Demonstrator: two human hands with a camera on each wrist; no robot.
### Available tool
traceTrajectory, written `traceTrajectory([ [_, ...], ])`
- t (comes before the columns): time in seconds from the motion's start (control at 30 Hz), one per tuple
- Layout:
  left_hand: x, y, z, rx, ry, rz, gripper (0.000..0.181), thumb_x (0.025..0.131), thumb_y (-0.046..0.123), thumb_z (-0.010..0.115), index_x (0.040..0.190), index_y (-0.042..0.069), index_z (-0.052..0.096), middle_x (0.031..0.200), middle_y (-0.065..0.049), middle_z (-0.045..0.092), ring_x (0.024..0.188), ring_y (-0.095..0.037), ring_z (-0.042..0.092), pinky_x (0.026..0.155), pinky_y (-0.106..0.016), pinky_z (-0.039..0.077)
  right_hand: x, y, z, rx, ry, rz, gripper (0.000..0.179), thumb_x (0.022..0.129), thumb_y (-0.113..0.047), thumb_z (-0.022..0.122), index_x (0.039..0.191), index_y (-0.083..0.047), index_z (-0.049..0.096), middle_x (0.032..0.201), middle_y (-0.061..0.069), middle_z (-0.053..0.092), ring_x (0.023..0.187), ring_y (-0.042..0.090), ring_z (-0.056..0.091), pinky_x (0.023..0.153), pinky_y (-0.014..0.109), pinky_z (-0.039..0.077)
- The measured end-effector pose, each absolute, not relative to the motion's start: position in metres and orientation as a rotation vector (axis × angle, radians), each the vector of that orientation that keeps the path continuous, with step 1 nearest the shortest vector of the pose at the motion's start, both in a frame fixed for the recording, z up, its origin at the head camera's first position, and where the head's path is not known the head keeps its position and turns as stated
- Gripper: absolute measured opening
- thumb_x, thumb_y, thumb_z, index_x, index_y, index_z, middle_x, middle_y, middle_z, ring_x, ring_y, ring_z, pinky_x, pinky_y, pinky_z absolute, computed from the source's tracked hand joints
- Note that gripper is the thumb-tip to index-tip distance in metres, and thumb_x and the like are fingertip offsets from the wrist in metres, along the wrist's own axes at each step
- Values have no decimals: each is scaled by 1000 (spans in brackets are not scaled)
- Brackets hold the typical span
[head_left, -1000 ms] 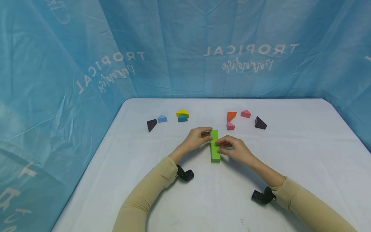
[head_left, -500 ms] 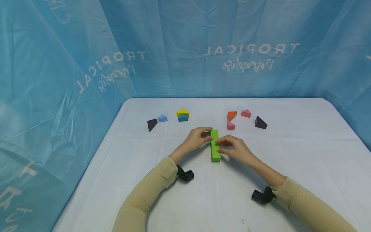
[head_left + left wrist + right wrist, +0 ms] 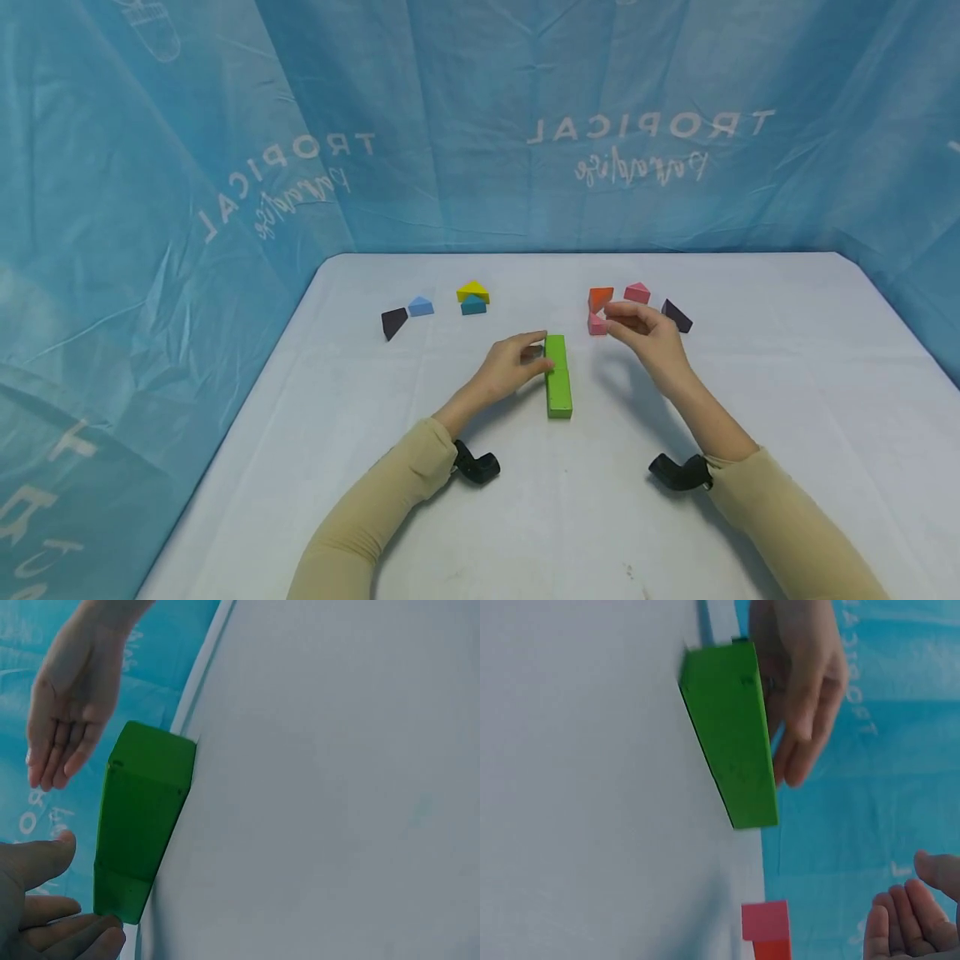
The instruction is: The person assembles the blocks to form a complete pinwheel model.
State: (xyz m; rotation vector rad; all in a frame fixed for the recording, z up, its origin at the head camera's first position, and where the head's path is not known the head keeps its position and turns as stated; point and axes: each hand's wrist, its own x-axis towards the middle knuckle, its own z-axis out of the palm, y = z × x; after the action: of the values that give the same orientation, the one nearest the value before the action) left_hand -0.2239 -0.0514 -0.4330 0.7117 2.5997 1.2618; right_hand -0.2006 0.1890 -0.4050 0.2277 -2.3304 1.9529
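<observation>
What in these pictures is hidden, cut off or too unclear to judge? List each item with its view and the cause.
- Head view: whether the right hand touches the pink block; the fingers cover its right edge.
- Head view: part of the dark block, behind that hand.
- Left wrist view: the left hand, cut off by the frame edge.
- Right wrist view: the orange block, cut off by the bottom edge.

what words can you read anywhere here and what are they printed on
"TROPICAL": pale capitals on the blue curtain, back right.
"TROPICAL": again on the same cloth at back left, slanting.
Cursive line under each "TROPICAL": too blurred to read.
Partial pale letters at the curtain's lower left edge: cut off, unreadable.
The green blocks and the small coloured blocks carry no text.
</observation>
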Motion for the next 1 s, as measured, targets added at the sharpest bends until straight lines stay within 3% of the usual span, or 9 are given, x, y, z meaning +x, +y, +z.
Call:
traceTrajectory([
  [0.13, -220, -49, -433, 695, 2592, 1289, 57, 92, 27, 64, 139, 2, 45, 136, -12, 50, 115, -21, 56, 92, -27, 48, -218, 200, -414, 109, -2240, 1995, 38, 90, -19, 67, 122, 0, 58, 119, 10, 57, 102, 11, 56, 84, 13, 47],
  [0.63, -220, -46, -438, 688, 2602, 1311, 52, 90, 22, 67, 135, 3, 50, 135, -12, 51, 115, -20, 56, 90, -20, 47, -239, 199, -436, -83, -2188, 2076, 44, 91, -16, 66, 126, 7, 53, 123, 16, 55, 98, 8, 55, 82, 13, 47],
  [0.83, -216, -48, -438, 825, 2629, 1311, 54, 89, 21, 68, 136, 2, 49, 140, -10, 46, 122, -19, 50, 96, -19, 41, -245, 200, -446, -118, -2267, 2025, 43, 91, -18, 66, 127, 4, 55, 122, 13, 57, 98, 8, 54, 86, 20, 47],
  [1.0, -212, -49, -440, 977, 2639, 1272, 54, 88, 23, 69, 134, 1, 50, 138, -9, 49, 122, -19, 49, 96, -19, 41, -247, 201, -453, -30, -2408, 1933, 41, 92, -16, 64, 128, 1, 56, 125, 17, 57, 105, 12, 55, 84, 14, 46],
])
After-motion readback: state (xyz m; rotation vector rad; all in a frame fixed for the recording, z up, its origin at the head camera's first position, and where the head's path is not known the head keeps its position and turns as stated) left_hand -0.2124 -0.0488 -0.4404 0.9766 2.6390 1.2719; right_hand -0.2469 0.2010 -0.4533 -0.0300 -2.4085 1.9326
